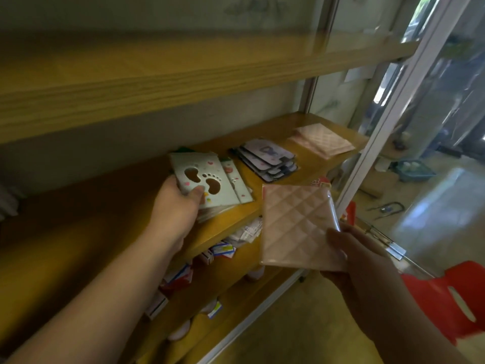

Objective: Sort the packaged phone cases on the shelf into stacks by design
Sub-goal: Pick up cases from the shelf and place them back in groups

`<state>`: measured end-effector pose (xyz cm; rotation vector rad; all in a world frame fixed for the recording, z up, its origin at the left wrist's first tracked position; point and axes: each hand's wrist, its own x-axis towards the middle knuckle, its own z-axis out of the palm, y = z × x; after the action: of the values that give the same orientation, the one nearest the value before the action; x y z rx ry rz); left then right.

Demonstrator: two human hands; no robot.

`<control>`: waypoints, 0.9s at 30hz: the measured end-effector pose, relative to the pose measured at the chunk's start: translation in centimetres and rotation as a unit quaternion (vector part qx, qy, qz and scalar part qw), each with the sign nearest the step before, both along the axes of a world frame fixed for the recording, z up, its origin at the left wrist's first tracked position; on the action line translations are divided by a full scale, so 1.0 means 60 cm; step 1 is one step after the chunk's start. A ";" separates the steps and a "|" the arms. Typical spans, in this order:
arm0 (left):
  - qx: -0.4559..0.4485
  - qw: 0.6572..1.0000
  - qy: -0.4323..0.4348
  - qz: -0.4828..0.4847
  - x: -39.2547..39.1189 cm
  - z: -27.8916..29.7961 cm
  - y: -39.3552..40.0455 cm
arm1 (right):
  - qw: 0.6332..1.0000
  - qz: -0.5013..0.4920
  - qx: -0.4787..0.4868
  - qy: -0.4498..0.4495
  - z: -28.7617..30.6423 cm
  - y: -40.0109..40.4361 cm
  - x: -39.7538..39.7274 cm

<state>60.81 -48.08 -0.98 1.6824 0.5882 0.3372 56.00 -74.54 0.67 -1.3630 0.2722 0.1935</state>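
My left hand (176, 206) grips a stack of pale packaged cases with a brown footprint design (202, 179), thumb on top, at the front of the wooden shelf (223, 227). My right hand (359, 256) holds a pink quilted packaged case (296, 227) in the air, in front of the shelf edge. On the shelf lies a stack of dark-edged lilac cases (267, 161), and farther right a stack of pink quilted cases (322, 140).
A wooden shelf board (131, 82) runs above. The lower shelf holds small boxes and packets (220, 250). A white metal door frame (380, 135) stands at the right, a red plastic stool (446, 298) beside my right forearm.
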 end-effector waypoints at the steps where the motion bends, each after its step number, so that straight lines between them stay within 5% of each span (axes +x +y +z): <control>1: 0.034 0.999 0.004 -0.004 0.010 -0.003 0.000 | 1.000 0.007 0.005 0.001 -0.002 -0.004 0.013; 5: 0.207 0.977 0.044 -0.017 0.029 -0.023 -0.001 | 1.000 0.024 0.018 0.002 -0.011 -0.021 0.073; 10: 0.402 0.899 0.173 -0.005 0.040 -0.021 -0.014 | 0.998 0.054 0.009 0.034 -0.028 -0.042 0.176; 19: 0.488 0.870 0.069 -0.027 0.133 0.016 -0.186 | 0.988 0.151 -0.035 -0.019 -0.029 -0.157 0.373; 27: 0.436 0.897 0.051 -0.054 0.228 -0.003 -0.319 | 0.966 0.195 -0.150 -0.075 -0.024 -0.259 0.532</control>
<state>74.50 -67.21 -1.16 2.6012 0.4335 0.4733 87.91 -90.08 -0.78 -1.7159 -0.1039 0.3856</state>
